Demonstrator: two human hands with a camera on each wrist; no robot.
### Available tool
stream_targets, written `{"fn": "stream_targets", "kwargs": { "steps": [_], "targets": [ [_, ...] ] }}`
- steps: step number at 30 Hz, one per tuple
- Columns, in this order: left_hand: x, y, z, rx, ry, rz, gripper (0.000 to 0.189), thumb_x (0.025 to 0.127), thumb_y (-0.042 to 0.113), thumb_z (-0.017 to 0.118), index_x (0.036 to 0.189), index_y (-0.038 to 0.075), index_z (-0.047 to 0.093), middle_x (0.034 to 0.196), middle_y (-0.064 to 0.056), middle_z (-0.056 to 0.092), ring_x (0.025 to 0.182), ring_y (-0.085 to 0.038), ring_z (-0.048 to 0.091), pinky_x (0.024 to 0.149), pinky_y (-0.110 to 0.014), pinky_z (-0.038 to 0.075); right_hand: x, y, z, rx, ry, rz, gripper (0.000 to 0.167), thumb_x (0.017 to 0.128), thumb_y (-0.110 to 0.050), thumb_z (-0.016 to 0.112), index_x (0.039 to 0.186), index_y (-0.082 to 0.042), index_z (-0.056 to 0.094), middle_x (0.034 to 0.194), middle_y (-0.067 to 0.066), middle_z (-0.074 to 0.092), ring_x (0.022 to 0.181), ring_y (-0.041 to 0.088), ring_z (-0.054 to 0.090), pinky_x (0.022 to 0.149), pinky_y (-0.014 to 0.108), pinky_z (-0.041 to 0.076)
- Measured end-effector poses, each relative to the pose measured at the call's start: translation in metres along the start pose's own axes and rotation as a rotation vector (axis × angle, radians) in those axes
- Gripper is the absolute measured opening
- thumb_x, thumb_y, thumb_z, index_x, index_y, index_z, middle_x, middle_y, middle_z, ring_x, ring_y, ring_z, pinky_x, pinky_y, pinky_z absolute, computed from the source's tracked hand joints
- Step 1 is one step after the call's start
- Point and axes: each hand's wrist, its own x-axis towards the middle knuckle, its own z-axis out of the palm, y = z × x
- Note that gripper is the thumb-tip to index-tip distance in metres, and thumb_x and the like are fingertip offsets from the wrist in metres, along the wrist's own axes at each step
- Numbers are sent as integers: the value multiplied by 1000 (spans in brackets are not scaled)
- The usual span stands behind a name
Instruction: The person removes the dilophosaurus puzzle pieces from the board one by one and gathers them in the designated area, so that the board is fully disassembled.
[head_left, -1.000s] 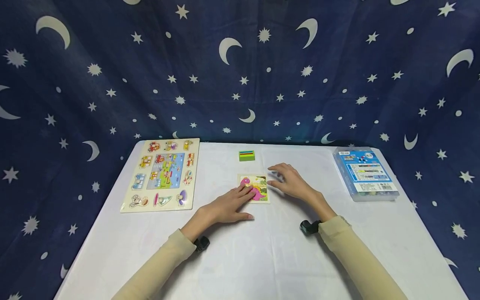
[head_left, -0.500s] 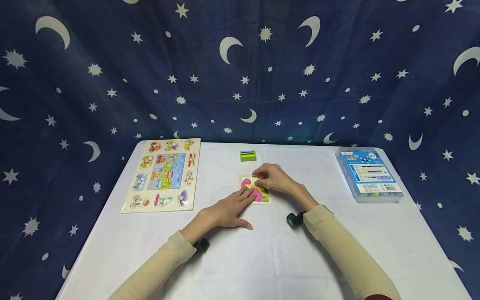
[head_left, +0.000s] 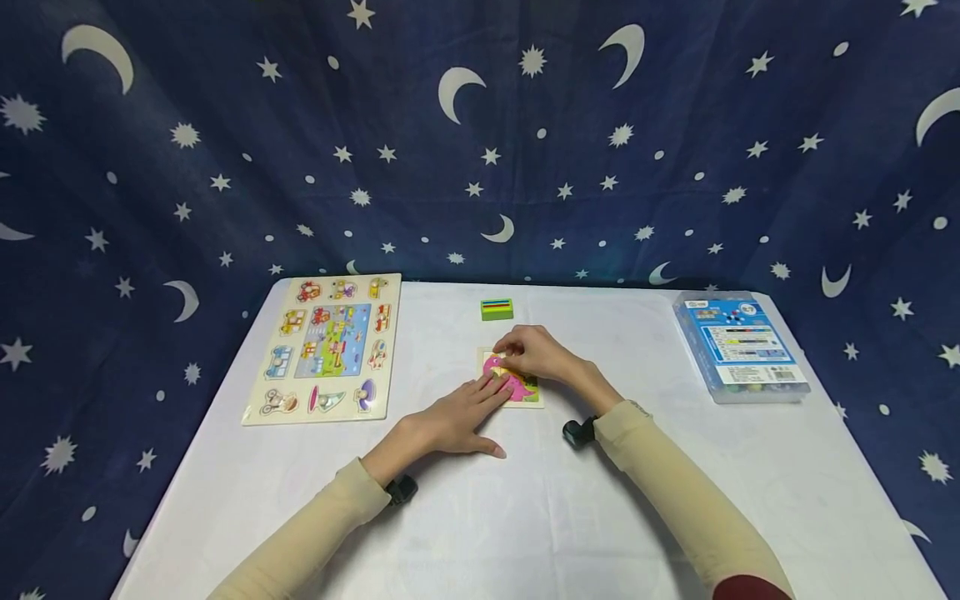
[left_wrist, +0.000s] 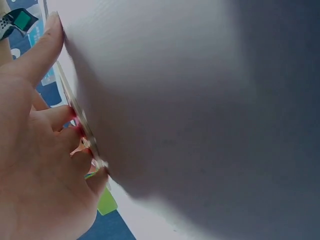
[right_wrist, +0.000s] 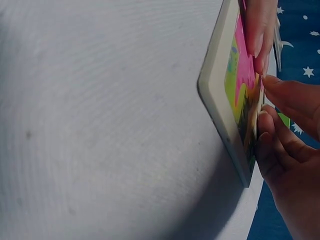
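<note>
A small square dinosaur jigsaw puzzle (head_left: pixel 531 395) in a pale wooden frame lies on the white table, its pink dinosaur partly hidden by both hands. My left hand (head_left: pixel 453 417) rests on its left side, fingers extended and thumb spread on the cloth. At the upper part of the puzzle, my right hand (head_left: pixel 542 353) has bent fingers and thumb on it. The right wrist view shows the right thumb (right_wrist: pixel 287 95) and fingers closing at the puzzle's far edge (right_wrist: pixel 245 165). Whether a single piece is between them is hidden.
A large wooden peg puzzle board (head_left: pixel 337 392) lies at the left. Behind the small puzzle sits a green block (head_left: pixel 497 315) with coloured stripes. A clear plastic box (head_left: pixel 742 350) with a blue label stands at the right. A star-patterned curtain (head_left: pixel 390 125) hangs behind the table.
From beside the puzzle, my right hand has moved left onto its upper part, its fingers drawing together. My left hand has stayed on the puzzle, its thumb shifting slightly nearer the body.
</note>
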Motion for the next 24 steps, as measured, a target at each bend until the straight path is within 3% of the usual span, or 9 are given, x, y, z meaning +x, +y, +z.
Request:
{"fn": "stream_targets", "kwargs": {
  "steps": [6,14,24],
  "targets": [
    [0,1,-2,-3,-7,-3,99,93,58,69,166,13,19,174,-8,11,162,-26,3,129,-50,14,3,0,2,0,2,38,23,92,-12,75,114,-6,79,84,2,64,75,14,53,73,26,43],
    [1,1,-1,-39,-15,10,98,94,55,69,166,13,18,174,-8,9,162,-27,1,129,-51,12,4,-1,4,20,39,58,16,92,-11,75,106,-4,80,98,7,75,77,14,56,73,25,46],
    [3,0,-2,-24,-31,-29,101,93,59,68,167,16,16,175,-4,7,162,-23,0,130,-47,10,10,1,4,49,42,105,16,90,-14,75,103,-5,78,93,6,68,79,14,56,77,28,45]
  ]
}}
